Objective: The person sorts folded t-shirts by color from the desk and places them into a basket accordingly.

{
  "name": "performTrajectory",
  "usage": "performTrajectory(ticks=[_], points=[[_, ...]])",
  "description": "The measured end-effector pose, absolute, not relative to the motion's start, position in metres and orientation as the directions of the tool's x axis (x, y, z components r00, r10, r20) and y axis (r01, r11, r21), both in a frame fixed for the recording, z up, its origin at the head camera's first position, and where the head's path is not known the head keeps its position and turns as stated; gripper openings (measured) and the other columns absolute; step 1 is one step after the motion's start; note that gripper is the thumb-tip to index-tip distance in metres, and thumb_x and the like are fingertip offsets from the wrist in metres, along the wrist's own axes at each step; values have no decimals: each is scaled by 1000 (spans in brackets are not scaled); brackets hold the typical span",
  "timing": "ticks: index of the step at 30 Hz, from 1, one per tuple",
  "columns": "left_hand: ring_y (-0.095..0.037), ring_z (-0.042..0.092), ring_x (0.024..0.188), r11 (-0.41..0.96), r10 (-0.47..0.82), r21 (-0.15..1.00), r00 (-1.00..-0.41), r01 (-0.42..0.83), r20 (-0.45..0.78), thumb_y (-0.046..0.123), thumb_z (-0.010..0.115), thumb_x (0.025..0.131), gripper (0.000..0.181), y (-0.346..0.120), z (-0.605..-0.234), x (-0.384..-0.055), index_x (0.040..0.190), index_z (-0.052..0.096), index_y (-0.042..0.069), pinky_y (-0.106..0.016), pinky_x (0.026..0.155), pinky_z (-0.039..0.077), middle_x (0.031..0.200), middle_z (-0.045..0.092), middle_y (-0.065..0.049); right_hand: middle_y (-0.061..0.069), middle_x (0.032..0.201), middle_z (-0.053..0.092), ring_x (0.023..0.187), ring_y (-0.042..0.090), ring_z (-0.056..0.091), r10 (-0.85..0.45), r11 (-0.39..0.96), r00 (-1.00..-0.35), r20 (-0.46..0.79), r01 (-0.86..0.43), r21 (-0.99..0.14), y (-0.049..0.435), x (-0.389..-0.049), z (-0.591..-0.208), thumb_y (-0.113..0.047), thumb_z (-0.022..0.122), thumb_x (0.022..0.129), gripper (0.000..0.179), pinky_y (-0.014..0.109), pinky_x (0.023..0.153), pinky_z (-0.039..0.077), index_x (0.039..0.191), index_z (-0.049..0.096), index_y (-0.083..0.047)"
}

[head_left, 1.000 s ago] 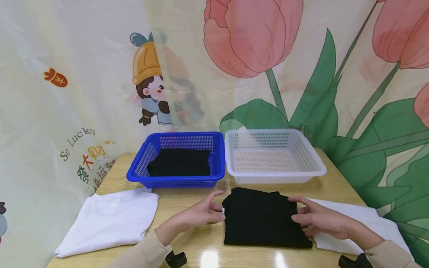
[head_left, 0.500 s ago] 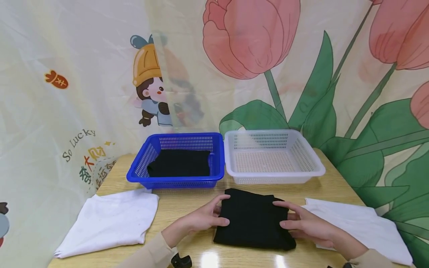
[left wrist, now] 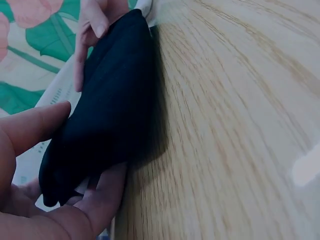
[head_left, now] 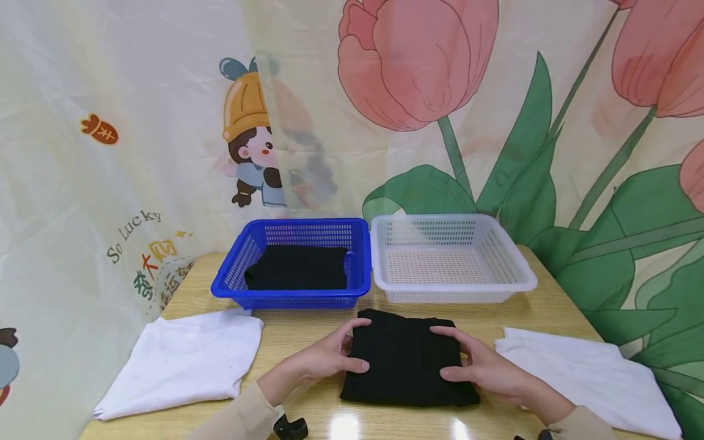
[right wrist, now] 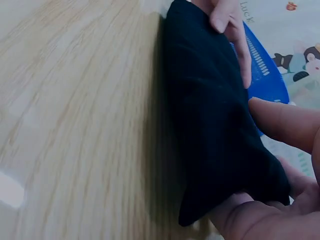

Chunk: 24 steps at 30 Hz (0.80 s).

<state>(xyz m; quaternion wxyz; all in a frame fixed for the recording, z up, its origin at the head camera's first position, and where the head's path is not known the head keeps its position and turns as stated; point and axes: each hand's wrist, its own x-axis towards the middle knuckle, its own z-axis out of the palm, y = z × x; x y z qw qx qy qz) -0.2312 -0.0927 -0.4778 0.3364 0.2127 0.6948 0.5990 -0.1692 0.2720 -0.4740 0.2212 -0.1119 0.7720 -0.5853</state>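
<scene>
A folded black shirt lies flat in front of me near the table's middle. My left hand grips its left edge. In the left wrist view, one digit lies at the shirt's upper side and other fingers are tucked under its end. My right hand holds the right edge the same way. Its fingers reach beneath the folded cloth in the right wrist view, partly hidden by it. The shirt sags a little between both hands, close over the wood.
Behind the shirt stand a blue basket containing folded black cloth and a white basket beside it. Folded white garments lie at left and at right on the wooden table. A printed curtain hangs behind.
Both hands have closed onto the black shirt's side edges, and it has shifted left. The right hand has moved left with it, uncovering more of the right white garment.
</scene>
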Motion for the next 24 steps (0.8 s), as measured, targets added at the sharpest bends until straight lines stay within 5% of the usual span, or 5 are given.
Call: performTrajectory(ticks=[2, 10, 18, 22, 24], points=[[-37, 53, 137, 177, 692, 977, -692, -116, -207, 4, 79, 95, 90, -97, -479, -231, 166, 28, 22, -49, 110, 51, 150, 49, -21, 25, 173, 11, 156, 56, 7, -435, 279, -881, -186, 65, -958, 266, -171, -477, -18, 77, 99, 81, 70, 118, 26, 166, 32, -16], [-40, 50, 143, 178, 679, 979, -708, -99, -195, 2, 81, 93, 89, -124, -471, -231, 165, 31, 22, -46, 106, 55, 160, 40, -23, 25, 146, 59, 122, 31, 68, -528, 81, -844, -96, 63, -995, 237, -172, -485, -8, 73, 101, 83, 39, 94, 61, 166, 23, -7], [-36, 64, 118, 247, 650, 968, -732, -52, -205, 13, 82, 95, 86, -165, -432, -228, 164, 34, 30, -45, 99, 57, 168, 23, -27, 23, 159, 44, 110, 21, 66, -476, 133, -877, -72, 8, -991, 202, -175, -458, -15, 81, 96, 81, 33, 93, 59, 164, 35, -18], [-43, 49, 138, 292, 631, 956, -747, -20, -208, 19, 82, 95, 84, -187, -411, -223, 163, 36, 33, -41, 100, 54, 175, 10, -20, 19, 165, 32, 113, 20, 62, -484, 119, -873, -55, -3, -993, 186, -176, -437, -15, 82, 96, 81, 33, 94, 57, 163, 38, -21], [-44, 51, 122, 311, 619, 951, -759, 2, -201, 21, 82, 95, 83, -197, -401, -220, 163, 36, 37, -39, 101, 50, 177, 4, -15, 21, 161, 39, 125, 24, 61, -509, 82, -860, -46, 5, -997, 178, -177, -427, -13, 81, 96, 82, 36, 96, 59, 164, 36, -21]])
